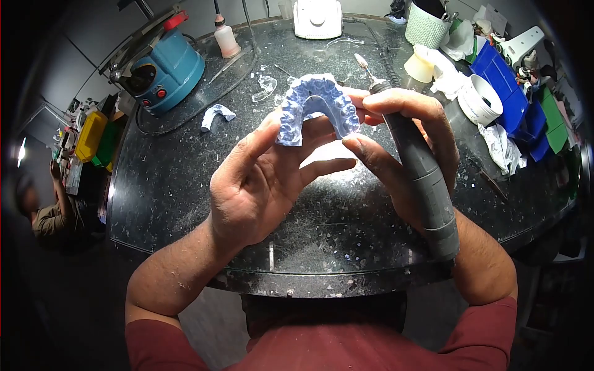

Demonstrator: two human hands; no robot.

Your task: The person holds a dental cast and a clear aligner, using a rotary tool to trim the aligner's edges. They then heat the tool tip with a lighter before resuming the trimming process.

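- The left hand (250,176) is gripping one end of the blue dental arch model (317,102) between thumb and fingers, above the dark worktop (204,161).
- The right hand (417,133) is pinching the model's other side while also grasping the grey handpiece (421,164), its burr (361,61) pointing away from the person.
- A smaller arch piece (217,117) is lying left of the model; clear scraps (265,88), possibly plastic, are resting nearby.

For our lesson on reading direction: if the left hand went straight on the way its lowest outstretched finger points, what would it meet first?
Probably the right hand, at its thumb: the left hand has its lowest finger pointing across toward it. Depth is unclear in this one view, so it might pass beneath.
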